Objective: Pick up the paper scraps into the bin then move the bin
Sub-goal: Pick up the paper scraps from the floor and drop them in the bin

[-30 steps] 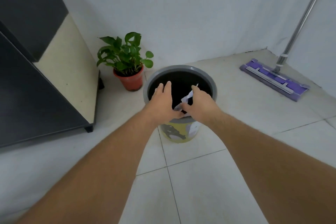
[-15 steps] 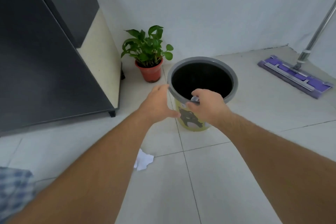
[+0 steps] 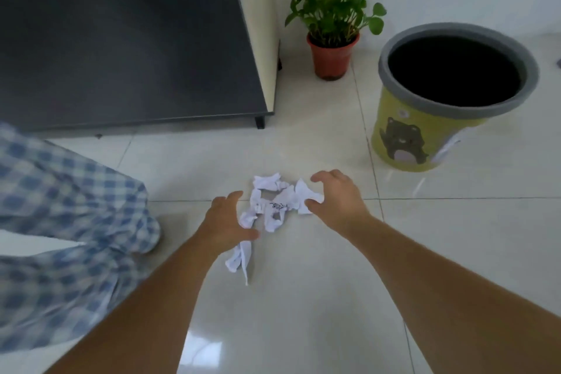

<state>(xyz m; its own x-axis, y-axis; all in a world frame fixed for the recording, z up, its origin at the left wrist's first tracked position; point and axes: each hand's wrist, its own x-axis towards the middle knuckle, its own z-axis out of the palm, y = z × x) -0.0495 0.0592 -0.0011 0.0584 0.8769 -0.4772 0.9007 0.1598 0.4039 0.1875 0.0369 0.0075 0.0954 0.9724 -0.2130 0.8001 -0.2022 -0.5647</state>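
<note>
Several white paper scraps (image 3: 274, 203) lie in a loose pile on the tiled floor in the middle of the view, and one more scrap (image 3: 239, 259) lies just below my left wrist. My left hand (image 3: 226, 223) is at the pile's left edge with fingers spread, touching the paper. My right hand (image 3: 337, 196) curls over the pile's right edge, fingers apart. Neither hand has closed on a scrap. The yellow bin (image 3: 425, 136) with a grey rim and a bear picture stands upright at the upper right, its dark inside showing no contents.
A potted green plant (image 3: 332, 48) in a red pot stands left of the bin against the white wall. A dark cabinet (image 3: 127, 39) on short legs fills the upper left. My checked trouser leg (image 3: 63, 228) is at the left.
Both hands left the bin's rim and dropped down and left to the floor pile. The paper held by my right hand a second ago is gone. The view swung left and down.
</note>
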